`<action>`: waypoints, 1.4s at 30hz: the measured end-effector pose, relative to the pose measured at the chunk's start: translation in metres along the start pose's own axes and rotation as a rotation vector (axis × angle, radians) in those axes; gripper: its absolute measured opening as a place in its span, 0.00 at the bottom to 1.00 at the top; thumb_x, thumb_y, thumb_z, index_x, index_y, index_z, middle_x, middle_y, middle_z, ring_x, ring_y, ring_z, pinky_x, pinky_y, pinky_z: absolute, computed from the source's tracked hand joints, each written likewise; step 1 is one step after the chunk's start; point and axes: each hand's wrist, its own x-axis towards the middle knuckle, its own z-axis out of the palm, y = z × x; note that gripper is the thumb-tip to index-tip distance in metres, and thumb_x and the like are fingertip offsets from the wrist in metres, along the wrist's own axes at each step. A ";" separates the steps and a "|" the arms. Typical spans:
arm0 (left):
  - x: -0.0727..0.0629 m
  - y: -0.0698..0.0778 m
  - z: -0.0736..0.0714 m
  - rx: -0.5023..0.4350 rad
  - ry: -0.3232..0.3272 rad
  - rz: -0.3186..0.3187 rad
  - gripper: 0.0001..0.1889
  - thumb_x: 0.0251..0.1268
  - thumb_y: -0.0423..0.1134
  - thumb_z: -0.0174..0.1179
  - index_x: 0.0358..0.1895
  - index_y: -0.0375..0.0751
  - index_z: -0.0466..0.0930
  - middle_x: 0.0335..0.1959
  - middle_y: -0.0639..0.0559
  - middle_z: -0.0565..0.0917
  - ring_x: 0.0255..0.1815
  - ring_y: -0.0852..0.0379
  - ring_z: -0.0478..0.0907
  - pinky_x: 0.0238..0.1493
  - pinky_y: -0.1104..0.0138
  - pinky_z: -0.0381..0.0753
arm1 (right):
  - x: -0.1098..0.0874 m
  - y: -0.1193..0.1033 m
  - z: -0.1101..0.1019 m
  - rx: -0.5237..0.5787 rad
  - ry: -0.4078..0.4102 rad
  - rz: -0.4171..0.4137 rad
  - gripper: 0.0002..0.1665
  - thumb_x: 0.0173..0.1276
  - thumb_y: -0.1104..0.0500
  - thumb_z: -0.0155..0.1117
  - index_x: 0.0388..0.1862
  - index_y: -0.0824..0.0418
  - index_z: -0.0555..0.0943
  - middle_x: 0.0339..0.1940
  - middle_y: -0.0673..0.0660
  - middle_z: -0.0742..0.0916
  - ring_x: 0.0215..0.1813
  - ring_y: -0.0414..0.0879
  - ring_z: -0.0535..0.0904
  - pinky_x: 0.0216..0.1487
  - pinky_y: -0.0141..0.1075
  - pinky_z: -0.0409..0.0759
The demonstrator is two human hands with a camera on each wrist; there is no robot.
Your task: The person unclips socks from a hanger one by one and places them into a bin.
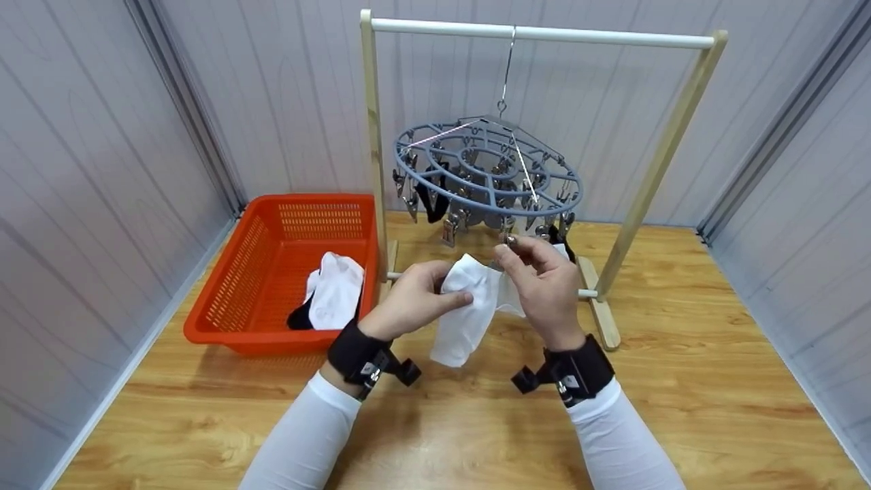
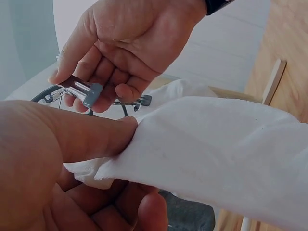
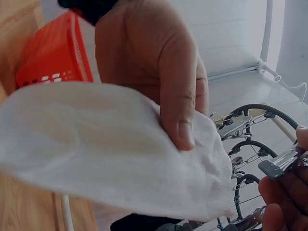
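A white sock (image 1: 466, 320) hangs from my left hand (image 1: 418, 299), which pinches it near the cuff between thumb and fingers. My right hand (image 1: 548, 289), just to the right of it, pinches a metal clip (image 2: 82, 89) between thumb and fingers. In the right wrist view this clip (image 3: 284, 161) stands apart from the sock's cuff. The clip belongs to a round blue-grey drying hanger (image 1: 491, 206) with several clips. A black sock (image 1: 435, 204) hangs at the hanger's left side. Another white piece (image 1: 510, 299) shows partly behind my right hand.
An orange basket (image 1: 238, 337) stands at the left, holding white socks (image 1: 337, 289) and something black. The hanger hooks onto the white bar (image 1: 544, 33) of a wooden rack (image 1: 670, 146). Pale panel walls enclose the wooden tabletop (image 1: 435, 435).
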 end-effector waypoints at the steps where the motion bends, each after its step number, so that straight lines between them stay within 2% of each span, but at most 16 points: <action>1: 0.000 0.000 0.000 -0.003 -0.002 -0.006 0.17 0.74 0.34 0.74 0.61 0.32 0.88 0.50 0.43 0.90 0.45 0.51 0.87 0.51 0.56 0.90 | 0.000 0.000 0.000 -0.041 -0.002 -0.042 0.08 0.75 0.66 0.77 0.49 0.68 0.92 0.42 0.59 0.93 0.40 0.45 0.85 0.44 0.31 0.82; 5: 0.000 0.000 -0.001 -0.007 -0.004 -0.019 0.17 0.75 0.34 0.74 0.62 0.32 0.87 0.50 0.43 0.91 0.46 0.51 0.87 0.51 0.56 0.91 | 0.001 0.001 -0.001 -0.222 0.010 -0.230 0.15 0.71 0.64 0.81 0.54 0.68 0.92 0.47 0.59 0.93 0.47 0.50 0.86 0.51 0.37 0.82; 8: 0.000 -0.001 -0.002 -0.006 -0.003 -0.020 0.17 0.75 0.34 0.74 0.61 0.32 0.88 0.50 0.44 0.91 0.46 0.52 0.87 0.51 0.56 0.91 | 0.001 0.000 -0.002 -0.313 0.034 -0.342 0.20 0.69 0.62 0.83 0.58 0.68 0.91 0.51 0.61 0.93 0.52 0.56 0.87 0.57 0.40 0.82; 11: 0.000 -0.001 -0.003 -0.009 -0.007 -0.025 0.17 0.75 0.35 0.74 0.61 0.32 0.87 0.50 0.43 0.90 0.46 0.51 0.87 0.52 0.56 0.91 | 0.002 -0.004 -0.003 -0.331 0.047 -0.402 0.21 0.70 0.62 0.82 0.59 0.68 0.91 0.51 0.61 0.93 0.54 0.58 0.87 0.63 0.40 0.81; 15: 0.000 0.000 -0.004 -0.017 -0.013 -0.027 0.18 0.76 0.36 0.74 0.62 0.33 0.87 0.52 0.43 0.90 0.47 0.50 0.87 0.54 0.54 0.91 | 0.004 -0.011 -0.007 -0.298 0.072 -0.444 0.20 0.70 0.64 0.80 0.59 0.69 0.90 0.53 0.62 0.93 0.55 0.58 0.88 0.63 0.37 0.81; 20: -0.002 0.001 -0.010 -0.027 -0.018 -0.025 0.17 0.76 0.36 0.73 0.62 0.33 0.87 0.51 0.43 0.90 0.47 0.50 0.86 0.54 0.55 0.90 | 0.008 -0.016 -0.010 -0.290 0.132 -0.505 0.24 0.70 0.64 0.78 0.63 0.71 0.87 0.59 0.66 0.91 0.61 0.63 0.86 0.71 0.44 0.79; 25: -0.005 0.004 -0.019 -0.020 0.007 -0.022 0.15 0.75 0.36 0.74 0.59 0.34 0.88 0.48 0.45 0.91 0.45 0.52 0.86 0.50 0.58 0.89 | 0.011 -0.012 -0.012 -0.354 0.162 -0.524 0.28 0.72 0.60 0.75 0.66 0.73 0.85 0.67 0.69 0.88 0.72 0.66 0.81 0.80 0.54 0.72; 32: -0.010 0.009 -0.038 -0.021 0.072 -0.036 0.17 0.74 0.37 0.75 0.62 0.36 0.89 0.50 0.46 0.91 0.46 0.51 0.86 0.51 0.58 0.88 | 0.012 -0.002 -0.015 -0.504 0.091 -0.478 0.37 0.77 0.51 0.70 0.75 0.74 0.77 0.79 0.69 0.80 0.82 0.68 0.71 0.86 0.60 0.60; 37: -0.014 0.012 -0.053 -0.065 0.094 -0.048 0.17 0.76 0.40 0.74 0.61 0.37 0.88 0.47 0.46 0.90 0.45 0.49 0.85 0.49 0.58 0.88 | 0.010 0.000 -0.015 -0.564 0.072 -0.455 0.40 0.78 0.48 0.70 0.77 0.74 0.76 0.80 0.68 0.78 0.84 0.65 0.69 0.87 0.61 0.55; 42: -0.018 0.012 -0.065 -0.085 0.122 -0.054 0.17 0.78 0.41 0.72 0.61 0.36 0.87 0.48 0.44 0.90 0.45 0.47 0.86 0.48 0.60 0.89 | 0.009 0.001 -0.014 -0.564 0.065 -0.462 0.39 0.79 0.49 0.70 0.77 0.74 0.76 0.78 0.71 0.79 0.84 0.65 0.69 0.87 0.62 0.55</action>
